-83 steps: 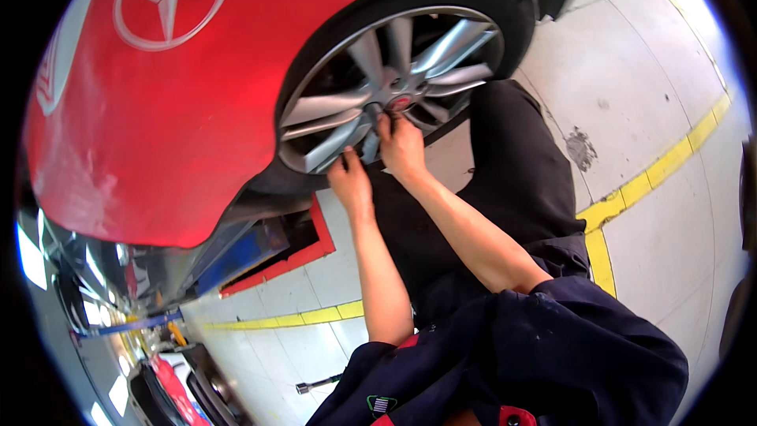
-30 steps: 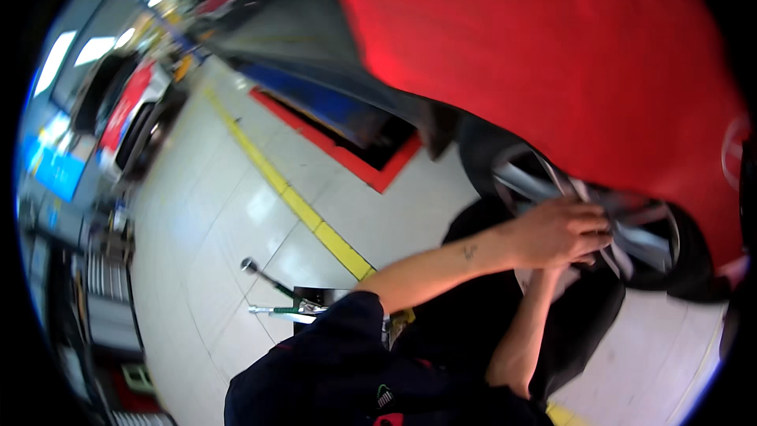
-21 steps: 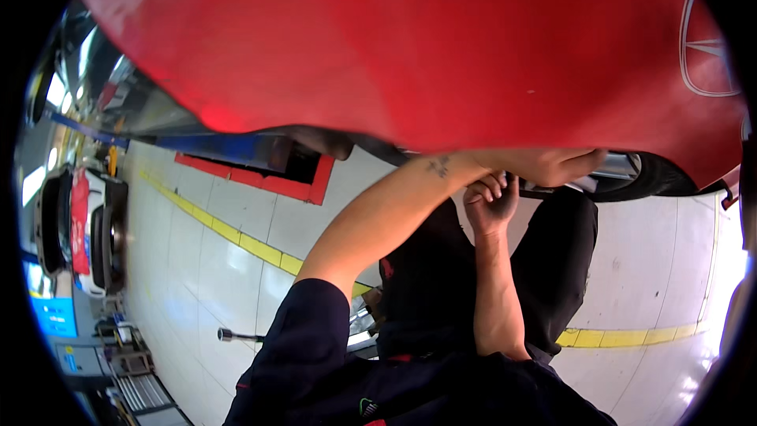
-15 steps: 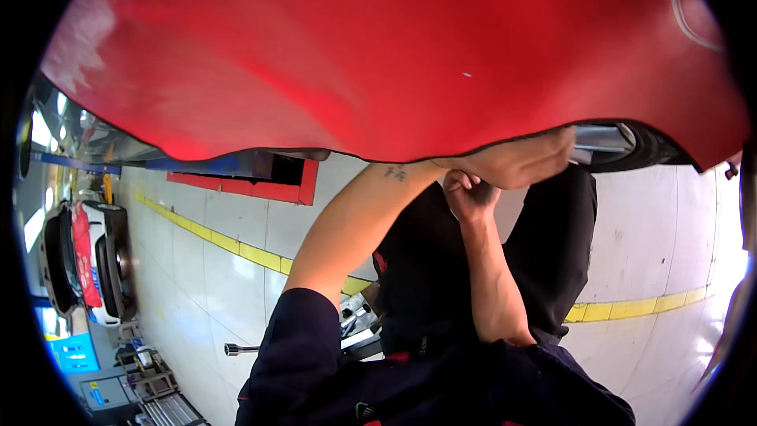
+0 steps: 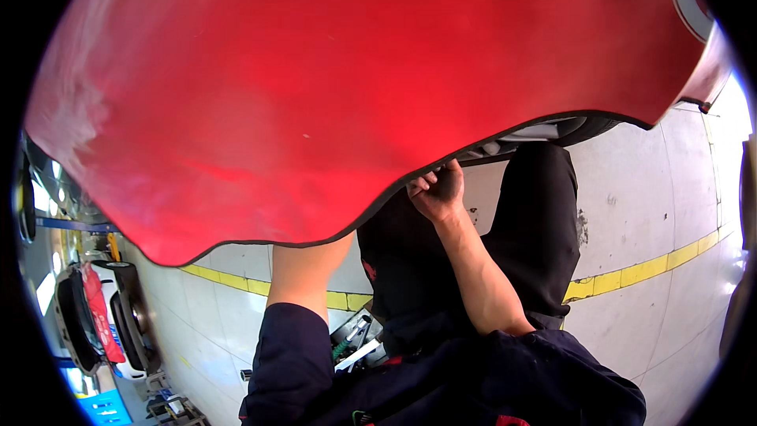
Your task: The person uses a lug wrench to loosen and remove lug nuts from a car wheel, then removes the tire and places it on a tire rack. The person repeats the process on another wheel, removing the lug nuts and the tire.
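Observation:
A red fender cover (image 5: 260, 110) with a black edge hangs across the upper view. My left forearm (image 5: 309, 272) goes up under its lower edge, and the cover hides my left hand. Close below the edge, further right, is my right hand (image 5: 438, 192). Its fingers are curled in near the palm; whatever they may hold does not show. Beyond that hand, part of a car wheel (image 5: 544, 131) with grey spokes and a black tyre shows under the cover.
A tray of hand tools (image 5: 359, 341) lies by my left sleeve, with a socket end (image 5: 246, 375) near it. My bent knee (image 5: 540, 189) is beneath the wheel. A yellow line (image 5: 631, 274) crosses the tiled floor. At far left stands a white car (image 5: 118, 319) with a red cover.
My left hand, seen near the wheel before, has gone behind the cover, its forearm shifting left. The cover's left part hangs lower in view. My right hand stays curled by the edge.

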Motion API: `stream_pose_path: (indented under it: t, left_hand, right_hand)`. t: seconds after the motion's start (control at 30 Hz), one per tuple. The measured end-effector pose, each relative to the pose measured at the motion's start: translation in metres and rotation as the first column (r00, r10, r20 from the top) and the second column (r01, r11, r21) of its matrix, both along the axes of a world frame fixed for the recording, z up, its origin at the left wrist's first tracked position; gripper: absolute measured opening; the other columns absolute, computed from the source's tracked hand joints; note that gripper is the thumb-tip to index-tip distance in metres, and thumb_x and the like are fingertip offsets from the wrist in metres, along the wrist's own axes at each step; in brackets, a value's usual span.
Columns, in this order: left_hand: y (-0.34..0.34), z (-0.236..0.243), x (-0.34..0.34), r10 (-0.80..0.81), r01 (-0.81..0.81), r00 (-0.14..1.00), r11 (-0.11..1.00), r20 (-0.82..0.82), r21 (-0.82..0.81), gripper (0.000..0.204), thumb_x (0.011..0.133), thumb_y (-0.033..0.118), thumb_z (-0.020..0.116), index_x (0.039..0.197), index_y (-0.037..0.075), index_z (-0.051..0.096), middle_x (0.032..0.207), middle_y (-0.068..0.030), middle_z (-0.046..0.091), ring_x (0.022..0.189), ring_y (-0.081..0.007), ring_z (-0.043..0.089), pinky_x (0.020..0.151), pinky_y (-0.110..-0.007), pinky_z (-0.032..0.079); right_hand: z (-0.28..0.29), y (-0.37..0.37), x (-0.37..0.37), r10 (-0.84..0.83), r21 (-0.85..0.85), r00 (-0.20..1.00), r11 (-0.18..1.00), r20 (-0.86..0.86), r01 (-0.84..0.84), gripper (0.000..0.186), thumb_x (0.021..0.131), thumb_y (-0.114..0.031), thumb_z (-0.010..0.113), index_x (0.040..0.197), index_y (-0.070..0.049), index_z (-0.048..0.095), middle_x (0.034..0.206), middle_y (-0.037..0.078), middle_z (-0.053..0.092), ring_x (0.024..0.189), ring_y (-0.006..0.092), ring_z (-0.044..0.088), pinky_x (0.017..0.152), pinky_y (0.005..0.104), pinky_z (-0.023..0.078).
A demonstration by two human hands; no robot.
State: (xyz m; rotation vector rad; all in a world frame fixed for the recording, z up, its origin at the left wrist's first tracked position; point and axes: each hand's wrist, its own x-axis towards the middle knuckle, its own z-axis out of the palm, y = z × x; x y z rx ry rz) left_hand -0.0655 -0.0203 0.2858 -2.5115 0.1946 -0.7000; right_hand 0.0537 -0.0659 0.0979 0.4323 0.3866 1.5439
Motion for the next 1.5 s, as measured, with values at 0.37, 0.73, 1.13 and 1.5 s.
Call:
stream_pose_path:
  t: [0.37, 0.73, 1.13, 1.5]
  left_hand:
    - [0.006, -0.024, 0.007, -0.022, 0.020, 1.000, 0.991, -0.011, -0.131, 0.023, 0.081, 0.017, 0.055, 0.101, 0.007, 0.059, 0.099, -0.0044, 0.061, 0.090, -0.0203, 0.060, 0.077, -0.034, 0.051]
    - [0.003, -0.022, 0.003, 0.013, -0.017, 1.000, 0.984, -0.023, -0.175, 0.020, 0.081, 0.016, 0.055, 0.097, 0.005, 0.060, 0.094, -0.0063, 0.062, 0.086, -0.0217, 0.061, 0.075, -0.033, 0.050]
    - [0.005, -0.009, 0.035, -0.030, 0.041, 0.998, 0.979, 0.060, -0.201, 0.017, 0.081, 0.014, 0.055, 0.092, 0.003, 0.061, 0.089, -0.0082, 0.063, 0.081, -0.0233, 0.062, 0.072, -0.032, 0.050]
    - [-0.013, -0.035, 0.079, 0.187, 0.347, 0.777, 0.669, 0.601, -0.657, 0.015, 0.081, 0.012, 0.055, 0.088, 0.001, 0.062, 0.085, -0.0101, 0.063, 0.077, -0.0247, 0.063, 0.069, -0.032, 0.050]
  right_hand:
    - [0.000, -0.005, 0.008, 0.076, -0.215, 0.997, 0.973, -0.022, -0.079, 0.029, 0.091, -0.035, 0.046, 0.089, -0.007, 0.050, 0.060, -0.004, 0.037, 0.049, 0.0077, 0.031, 0.046, 0.0221, 0.025]
    - [0.003, -0.005, 0.002, 0.048, -0.137, 0.995, 0.990, 0.090, -0.036, 0.029, 0.089, -0.036, 0.051, 0.097, -0.008, 0.051, 0.062, -0.005, 0.037, 0.051, 0.0065, 0.030, 0.046, 0.0213, 0.025]
    - [0.002, -0.009, 0.005, -0.049, -0.334, 0.962, 0.932, 0.269, 0.141, 0.038, 0.093, -0.033, 0.043, 0.113, 0.000, 0.044, 0.091, 0.012, 0.057, 0.069, 0.0122, 0.052, 0.058, 0.0221, 0.046]
    - [0.001, 0.002, 0.001, -0.210, -0.123, 0.973, 0.973, -0.099, 0.198, 0.034, 0.089, -0.029, 0.052, 0.101, 0.003, 0.050, 0.078, 0.004, 0.055, 0.064, 0.0084, 0.054, 0.058, 0.0183, 0.048]
